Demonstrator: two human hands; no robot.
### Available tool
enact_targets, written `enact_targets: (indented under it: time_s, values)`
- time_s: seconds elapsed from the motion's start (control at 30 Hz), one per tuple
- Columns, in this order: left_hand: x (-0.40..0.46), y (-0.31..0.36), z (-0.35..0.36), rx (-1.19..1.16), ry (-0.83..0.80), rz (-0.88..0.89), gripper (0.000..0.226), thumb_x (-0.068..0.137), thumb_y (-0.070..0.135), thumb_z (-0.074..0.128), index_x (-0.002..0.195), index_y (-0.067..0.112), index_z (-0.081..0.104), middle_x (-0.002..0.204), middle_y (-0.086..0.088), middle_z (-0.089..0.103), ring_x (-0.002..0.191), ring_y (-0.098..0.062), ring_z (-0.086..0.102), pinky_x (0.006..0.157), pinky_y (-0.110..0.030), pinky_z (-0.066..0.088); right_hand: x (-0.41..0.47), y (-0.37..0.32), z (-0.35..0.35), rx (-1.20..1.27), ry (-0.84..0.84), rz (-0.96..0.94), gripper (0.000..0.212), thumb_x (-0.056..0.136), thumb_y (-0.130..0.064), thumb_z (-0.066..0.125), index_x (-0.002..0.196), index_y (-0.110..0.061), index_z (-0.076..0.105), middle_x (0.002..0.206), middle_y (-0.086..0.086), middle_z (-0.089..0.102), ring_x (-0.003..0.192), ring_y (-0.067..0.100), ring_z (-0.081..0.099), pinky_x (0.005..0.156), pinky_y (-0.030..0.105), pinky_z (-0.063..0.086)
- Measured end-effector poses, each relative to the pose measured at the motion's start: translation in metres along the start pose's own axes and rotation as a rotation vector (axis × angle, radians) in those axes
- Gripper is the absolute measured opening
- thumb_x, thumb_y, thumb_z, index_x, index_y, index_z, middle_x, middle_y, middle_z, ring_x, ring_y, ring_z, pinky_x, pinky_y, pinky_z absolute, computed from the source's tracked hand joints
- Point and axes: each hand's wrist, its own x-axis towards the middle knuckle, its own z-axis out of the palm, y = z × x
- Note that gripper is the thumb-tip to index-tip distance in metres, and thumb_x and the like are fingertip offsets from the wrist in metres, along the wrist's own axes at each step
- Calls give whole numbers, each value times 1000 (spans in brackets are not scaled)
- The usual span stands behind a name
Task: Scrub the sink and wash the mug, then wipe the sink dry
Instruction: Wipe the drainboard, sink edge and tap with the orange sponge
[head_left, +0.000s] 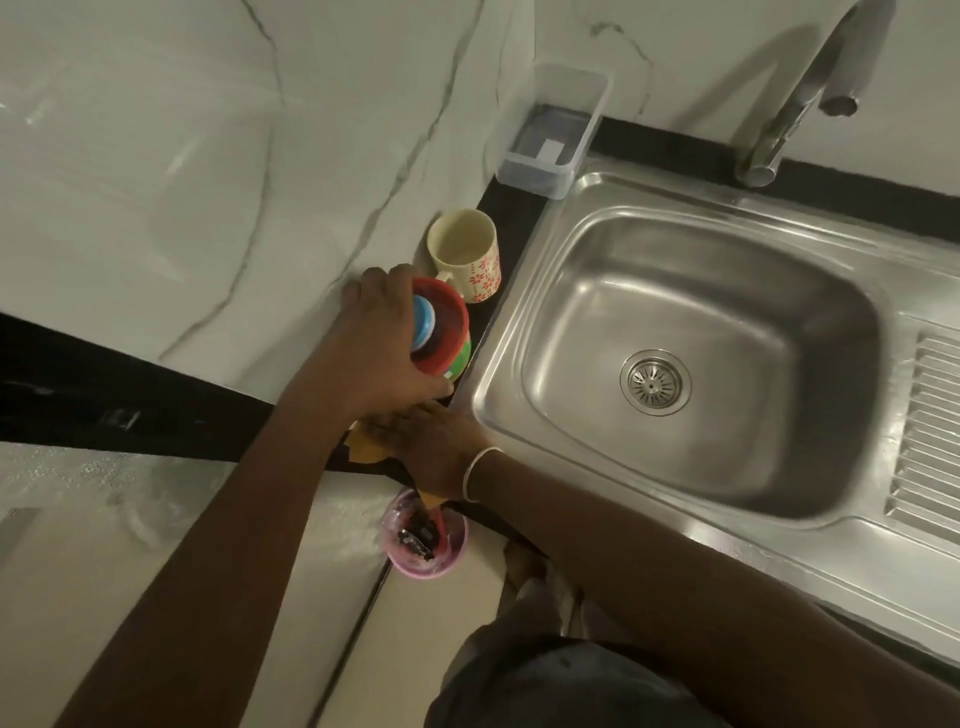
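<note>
A steel sink (545, 291) with a round drain (655, 382) fills the right side, its basin holding nothing. On the black counter strip left of it stands a cream mug (465, 249) with red flower prints, upright. Just in front of the mug, my left hand (379, 343) grips a red tub (447, 332) with a blue-topped item inside it. My right hand (431, 447) lies flat on a yellow-brown cloth (363, 449) at the counter's edge, below the tub; the fingers are partly hidden under my left wrist.
A clear plastic box (556, 130) stands behind the sink's left corner against the marble wall. The chrome tap (795, 98) rises at the back right. A ribbed draining board (930, 431) lies on the right. Below the counter, a pink bin (426, 538) sits on the floor.
</note>
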Motion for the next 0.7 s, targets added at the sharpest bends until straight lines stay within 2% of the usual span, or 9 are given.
enact_targets:
  time_s: [0.13, 0.23, 0.3, 0.37, 0.47, 0.5, 0.57, 0.63, 0.7]
  values:
    - [-10, 0, -3, -60, -11, -75, 109, 60, 44, 88, 143, 14, 25, 137, -9, 36, 129, -27, 34, 105, -40, 35, 1, 5, -14, 253, -46, 206, 49, 97, -27, 54, 145, -19, 47, 149, 7, 47, 141, 32, 38, 115, 43, 31]
    - [-12, 2, 3, -83, -46, -99, 110, 62, 45, 87, 145, 14, 22, 140, -9, 33, 132, -26, 31, 108, -40, 34, -7, 18, -28, 419, 124, 352, 46, 103, -24, 49, 146, -10, 44, 153, 11, 42, 146, 27, 28, 119, 35, 22]
    - [-10, 5, 8, -72, -67, -93, 108, 64, 45, 86, 145, 13, 22, 141, -9, 33, 132, -26, 31, 108, -39, 33, -10, 32, -27, 341, 262, 418, 59, 98, -30, 58, 150, -13, 38, 159, 8, 32, 150, 25, 12, 124, 43, 14]
    - [-8, 6, 15, -63, -69, -85, 107, 64, 44, 86, 144, 13, 22, 140, -10, 33, 131, -26, 32, 107, -39, 35, -11, 54, -14, 231, 228, 503, 78, 89, -37, 67, 155, -19, 29, 163, 3, 24, 153, 24, 2, 123, 51, 16]
    - [-4, 5, 29, -24, -73, -73, 108, 62, 44, 86, 143, 11, 23, 138, -10, 34, 129, -27, 33, 105, -38, 37, -31, 86, -9, 321, 215, 618, 74, 95, -14, 56, 158, -18, 19, 166, 4, 12, 154, 23, -1, 124, 50, 11]
    - [-2, 4, 35, -5, -72, -68, 109, 61, 45, 86, 143, 11, 23, 138, -10, 34, 128, -27, 33, 104, -38, 36, -42, 97, -11, 384, 257, 675, 78, 92, -7, 58, 158, -18, 19, 166, 4, 12, 154, 25, 2, 124, 50, 14]
    - [4, 2, 47, 46, -69, -47, 111, 58, 49, 86, 142, 11, 22, 137, -10, 37, 127, -27, 35, 105, -38, 36, -61, 116, -16, 509, 331, 830, 86, 83, 7, 58, 156, -21, 25, 163, 5, 22, 150, 31, 20, 117, 50, 31]
    - [10, 2, 57, 95, -71, -14, 109, 58, 51, 84, 140, 11, 24, 135, -11, 39, 125, -27, 38, 105, -38, 36, -81, 132, -22, 611, 399, 958, 75, 84, 10, 48, 151, -20, 34, 151, 10, 42, 133, 37, 47, 104, 49, 46]
    - [15, 2, 64, 124, -76, 4, 108, 59, 52, 83, 140, 11, 24, 135, -10, 39, 125, -27, 39, 105, -37, 38, -102, 141, -30, 707, 449, 988, 56, 97, 0, 42, 149, -20, 39, 137, 15, 56, 115, 38, 61, 96, 47, 51]
